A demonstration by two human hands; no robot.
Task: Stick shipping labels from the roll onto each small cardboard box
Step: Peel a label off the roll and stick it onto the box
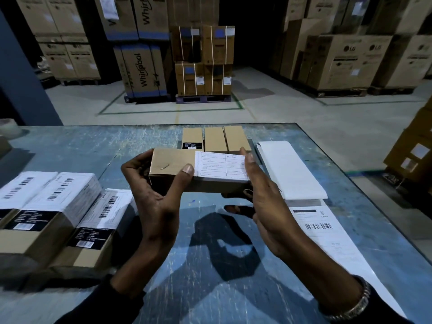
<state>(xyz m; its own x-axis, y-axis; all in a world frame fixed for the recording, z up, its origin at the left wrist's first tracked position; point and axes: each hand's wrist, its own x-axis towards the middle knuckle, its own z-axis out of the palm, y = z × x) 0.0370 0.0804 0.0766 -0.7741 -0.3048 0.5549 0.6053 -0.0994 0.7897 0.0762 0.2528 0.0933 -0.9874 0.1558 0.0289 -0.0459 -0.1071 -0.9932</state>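
Note:
I hold a small cardboard box point(173, 164) above the blue table point(70, 146) with both hands. My left hand point(156, 195) grips its left end, thumb on top beside a white shipping label point(221, 165) that covers the box's right half. My right hand point(264, 199) clasps the right end, fingers against the label's edge. Three unlabelled small boxes point(215, 139) stand in a row just behind it. A strip of labels point(320, 225) runs along the table at the right, its bare white backing point(289, 169) lying farther back.
Three labelled boxes point(58, 206) sit at the left of the table. A tape roll point(8, 129) rests at the far left edge. Beyond the table, pallets of large cartons point(203, 61) stand on the warehouse floor. More cartons point(413, 150) stand right of the table.

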